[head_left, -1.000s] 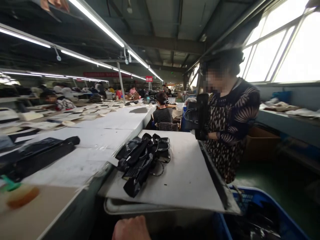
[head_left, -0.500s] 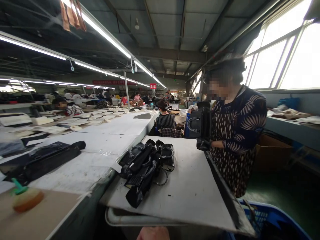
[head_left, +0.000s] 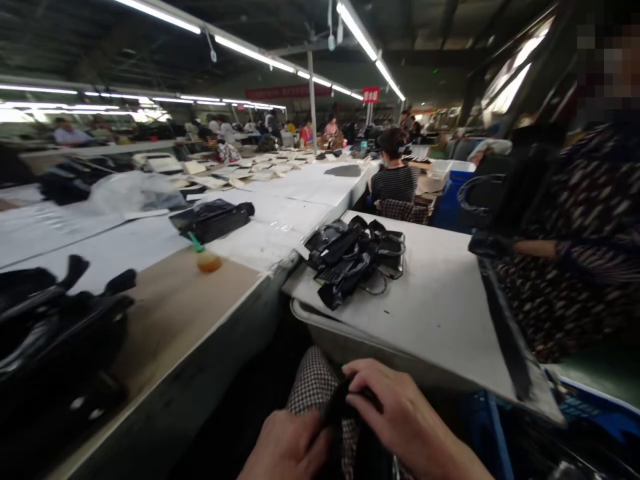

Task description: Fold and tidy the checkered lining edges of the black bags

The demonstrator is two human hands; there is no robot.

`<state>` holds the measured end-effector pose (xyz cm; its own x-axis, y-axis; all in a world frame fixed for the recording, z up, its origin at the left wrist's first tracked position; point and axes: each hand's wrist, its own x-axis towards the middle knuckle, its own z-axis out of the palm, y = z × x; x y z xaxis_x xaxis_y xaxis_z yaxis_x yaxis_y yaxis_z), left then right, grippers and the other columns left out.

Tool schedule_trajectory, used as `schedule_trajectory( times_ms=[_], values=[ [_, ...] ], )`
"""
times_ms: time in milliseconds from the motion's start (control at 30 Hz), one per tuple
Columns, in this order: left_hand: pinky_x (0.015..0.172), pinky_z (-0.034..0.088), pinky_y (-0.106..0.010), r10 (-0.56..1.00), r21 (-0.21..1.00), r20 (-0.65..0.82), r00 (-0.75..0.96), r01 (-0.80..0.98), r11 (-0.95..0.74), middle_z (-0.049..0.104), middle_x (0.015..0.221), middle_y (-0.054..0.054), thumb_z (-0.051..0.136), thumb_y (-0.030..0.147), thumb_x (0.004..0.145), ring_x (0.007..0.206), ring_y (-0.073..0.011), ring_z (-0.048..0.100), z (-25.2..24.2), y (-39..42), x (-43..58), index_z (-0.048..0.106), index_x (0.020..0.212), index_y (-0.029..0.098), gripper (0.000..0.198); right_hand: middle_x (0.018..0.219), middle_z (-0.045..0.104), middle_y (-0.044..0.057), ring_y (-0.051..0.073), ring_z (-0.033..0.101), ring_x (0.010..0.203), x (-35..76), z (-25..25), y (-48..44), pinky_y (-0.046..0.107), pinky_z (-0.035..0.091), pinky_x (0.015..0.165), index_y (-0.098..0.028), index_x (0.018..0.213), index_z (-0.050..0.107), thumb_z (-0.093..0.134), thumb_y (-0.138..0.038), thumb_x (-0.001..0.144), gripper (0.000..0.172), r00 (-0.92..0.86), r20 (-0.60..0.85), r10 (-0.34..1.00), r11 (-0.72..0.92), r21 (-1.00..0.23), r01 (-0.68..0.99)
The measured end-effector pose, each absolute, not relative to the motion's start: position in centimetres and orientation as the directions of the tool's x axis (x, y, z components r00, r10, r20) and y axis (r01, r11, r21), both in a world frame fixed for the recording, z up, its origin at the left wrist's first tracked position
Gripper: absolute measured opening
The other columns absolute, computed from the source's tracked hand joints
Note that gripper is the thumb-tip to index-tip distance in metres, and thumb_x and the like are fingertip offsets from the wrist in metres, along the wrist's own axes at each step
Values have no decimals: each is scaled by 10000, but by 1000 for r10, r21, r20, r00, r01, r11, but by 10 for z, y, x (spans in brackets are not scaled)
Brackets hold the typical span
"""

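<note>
black material (head_left: 336, 404) lies between fingers (head_left: 361, 369) of left hand (head_left: 290, 443) and right hand (head_left: 403, 410).

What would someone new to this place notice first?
Probably the heap of black bags on the white tabletop ahead, dark against pale. Then, low in the middle, the left hand and right hand hold a dark piece above checked cloth. Bright ceiling lights streak overhead.
</note>
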<state>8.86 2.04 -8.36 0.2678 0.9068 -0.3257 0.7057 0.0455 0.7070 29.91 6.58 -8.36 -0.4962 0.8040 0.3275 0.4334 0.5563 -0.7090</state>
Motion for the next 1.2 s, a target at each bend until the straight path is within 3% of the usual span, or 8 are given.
schedule_trajectory(
  times_ms=[100,233,667,800,933,1033,1133,1200],
  values=[
    [444,214,-233,921,675,-224,318,732,-88,330,511,41,367,347,912,436,-93,304,-85,14,94,453,619,185,345,1138,683,70,177,681,1010,303,-89,60,259,535,868,-212,851,563,552,-120,897,103,-469,384,795,580,-708,403],
    [437,178,-224,936,682,-182,302,725,-101,297,499,50,379,309,900,418,-79,271,-78,10,101,359,607,190,316,1139,696,52,158,687,1006,305,-95,57,235,532,892,-223,853,574,562,-158,905,85,-436,395,809,566,-726,391],
    [470,176,-230,935,654,-165,314,745,-134,258,529,64,427,234,884,435,-66,259,-77,8,103,385,623,183,269,985,742,16,153,706,883,303,-105,56,230,538,818,-228,757,603,597,-258,892,138,-312,249,917,361,-853,377],
    [470,179,-228,932,665,-177,316,737,-124,285,518,67,446,214,883,437,-65,276,-77,7,101,425,620,178,266,929,739,-2,143,709,862,301,-101,55,239,539,820,-244,807,507,604,-271,883,126,-277,191,942,280,-900,333],
    [468,194,-226,930,635,-170,324,758,-148,294,498,69,499,271,894,436,-73,305,-72,8,97,450,597,175,316,892,739,-27,138,714,845,297,-97,55,246,540,814,-269,874,362,615,-263,864,253,-259,147,955,223,-930,292],
    [483,248,-218,942,593,-146,303,789,-162,415,507,60,552,406,897,467,-92,401,-65,14,96,513,616,178,363,889,742,-20,141,713,825,294,-96,57,244,526,776,-270,822,319,606,-259,865,290,-264,143,954,228,-917,327],
    [569,364,-221,954,568,-83,289,800,-192,659,700,10,507,503,929,610,-143,589,-59,27,98,655,856,204,342,881,747,-8,149,718,834,291,-97,58,239,521,765,-267,794,315,618,-276,857,309,-262,144,954,225,-922,316],
    [619,400,-237,944,532,-63,324,811,-243,713,798,-14,431,468,977,692,-168,645,-58,37,102,678,983,224,347,877,751,1,158,722,850,290,-96,59,241,520,764,-265,782,333,619,-284,854,296,-250,140,958,217,-925,312]
  ],
)
